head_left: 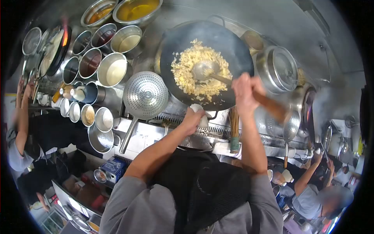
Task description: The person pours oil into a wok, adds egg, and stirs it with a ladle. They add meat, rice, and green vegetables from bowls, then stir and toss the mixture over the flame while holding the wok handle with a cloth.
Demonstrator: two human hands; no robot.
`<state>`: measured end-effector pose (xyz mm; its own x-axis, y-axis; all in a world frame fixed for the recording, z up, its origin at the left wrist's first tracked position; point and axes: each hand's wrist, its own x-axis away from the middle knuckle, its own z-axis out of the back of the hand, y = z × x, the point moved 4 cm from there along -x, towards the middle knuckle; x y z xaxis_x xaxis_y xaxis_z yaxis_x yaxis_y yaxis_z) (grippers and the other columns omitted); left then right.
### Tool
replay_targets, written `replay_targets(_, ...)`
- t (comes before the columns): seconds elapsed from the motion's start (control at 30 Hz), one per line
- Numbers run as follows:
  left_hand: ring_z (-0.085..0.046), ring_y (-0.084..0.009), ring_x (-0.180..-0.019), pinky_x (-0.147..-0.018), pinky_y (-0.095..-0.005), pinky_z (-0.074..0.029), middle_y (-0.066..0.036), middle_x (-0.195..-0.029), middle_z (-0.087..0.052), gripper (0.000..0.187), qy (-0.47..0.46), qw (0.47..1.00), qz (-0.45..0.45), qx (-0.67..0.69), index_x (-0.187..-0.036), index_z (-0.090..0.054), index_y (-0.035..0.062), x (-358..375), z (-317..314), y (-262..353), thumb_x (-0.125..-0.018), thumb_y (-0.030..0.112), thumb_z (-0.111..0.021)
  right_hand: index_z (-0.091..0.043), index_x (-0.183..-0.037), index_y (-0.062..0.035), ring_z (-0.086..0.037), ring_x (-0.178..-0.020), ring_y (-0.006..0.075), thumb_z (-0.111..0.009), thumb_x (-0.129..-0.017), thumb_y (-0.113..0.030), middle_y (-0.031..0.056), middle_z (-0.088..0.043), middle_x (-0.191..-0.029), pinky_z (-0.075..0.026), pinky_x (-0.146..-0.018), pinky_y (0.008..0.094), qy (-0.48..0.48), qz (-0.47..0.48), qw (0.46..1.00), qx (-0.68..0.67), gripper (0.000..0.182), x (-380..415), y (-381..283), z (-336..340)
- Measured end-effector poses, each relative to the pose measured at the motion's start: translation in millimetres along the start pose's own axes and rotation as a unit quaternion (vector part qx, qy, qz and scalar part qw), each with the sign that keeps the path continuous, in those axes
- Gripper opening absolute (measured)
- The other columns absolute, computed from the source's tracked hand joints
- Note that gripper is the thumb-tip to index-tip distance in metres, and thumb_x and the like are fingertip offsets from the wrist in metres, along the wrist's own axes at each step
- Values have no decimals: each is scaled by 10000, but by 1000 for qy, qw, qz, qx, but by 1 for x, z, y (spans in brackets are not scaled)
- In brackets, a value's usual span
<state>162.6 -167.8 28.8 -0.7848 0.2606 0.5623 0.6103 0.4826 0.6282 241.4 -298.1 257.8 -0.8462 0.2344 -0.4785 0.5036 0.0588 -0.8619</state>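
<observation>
A large dark wok (210,35) sits in front of me with yellow, crumbly food (187,70) spread over its bottom, like scrambled egg or egg fried rice. My right hand (247,91) is wrapped round the wooden handle of a ladle (203,70), whose metal bowl rests down in the food. At the wok's near rim, my left hand (193,120) grips a folded white cloth (203,121) pressed against the edge. The fingertips of that hand are partly hidden by the cloth. A bamboo wok brush (234,132) stands just below my right forearm.
Left of the wok lies a perforated strainer (145,94); beyond it are several metal pots of sauces and liquids (112,69). On the right are stacked metal pots (278,68) and another strainer (291,124). Other people work at far left (19,150) and right (307,202). Steam hazes the right side.
</observation>
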Motion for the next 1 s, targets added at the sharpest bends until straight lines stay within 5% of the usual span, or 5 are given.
replay_targets(0.33, -623, -208, -768, -591, -351, -524, -111, -911, -597, 239, 51, 998, -5, -42, -1046, -506, -6, -13, 16, -13, -820, 19, -576, -444, -696, -114, -356, -430, 89, -588, -938, -100, -14, -416, -541, -264, -407, 240, 54, -34, 997, -53, 282, -38, 7, 30)
replay_targets(0.5, -615, -191, -788, -636, -341, -521, -79, -922, -600, 315, 23, 998, 0, -51, -1098, -508, -3, 4, 7, 9, -788, -7, -563, -447, -683, -126, -355, -402, 86, -615, -926, -117, -15, -403, -506, -324, -381, 278, 262, 54, 961, 70, 295, -53, 7, 46)
replay_targets(0.7, -606, -186, -834, -665, -347, -525, -67, -932, -596, 315, -1, 998, -13, -66, -1097, -518, 0, -6, 13, 4, -787, 3, -574, -409, -704, -121, -335, -384, 68, -646, -924, -192, -40, -371, -503, -268, -356, 271, 145, -83, 984, -60, 332, -81, -7, 8)
replay_targets(0.83, -609, -188, -813, -654, -359, -526, -72, -901, -590, 235, 18, 998, -23, -52, -1036, -534, -2, -13, 20, -7, -802, 3, -560, -427, -660, -127, -340, -387, 72, -685, -895, -235, -29, -412, -516, -279, -367, 270, 319, -21, 947, -29, 366, -104, -7, 44)
replay_targets(1.0, -604, -193, -795, -634, -352, -518, -79, -896, -583, 219, -2, 999, -2, -42, -1028, -525, 2, -3, 11, 9, -812, 7, -555, -413, -665, -118, -322, -380, 71, -648, -910, -139, -42, -372, -507, -274, -354, 274, 90, -70, 991, -66, 341, -78, 29, -24)
